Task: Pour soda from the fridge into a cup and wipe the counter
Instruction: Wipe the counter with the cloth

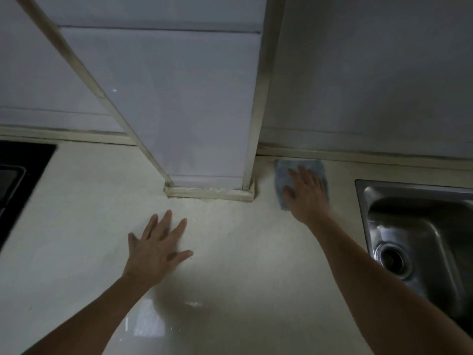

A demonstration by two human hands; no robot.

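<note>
A pale cream counter (84, 226) fills the lower view. A blue-grey cloth (282, 172) lies flat on it at the back, in the corner between the tiled pillar and the wall. My right hand (305, 193) presses on the cloth with its fingers straight and spread. Flat on the bare counter in front of the pillar rests my left hand (156, 248), fingers spread, holding nothing. No soda or cup is in view.
A tiled pillar (204, 111) juts out onto the counter between my hands. A steel sink (419, 234) is sunk into the counter at the right. A black hob (18, 180) sits at the left edge. A glossy patch (189, 303) shines near the front.
</note>
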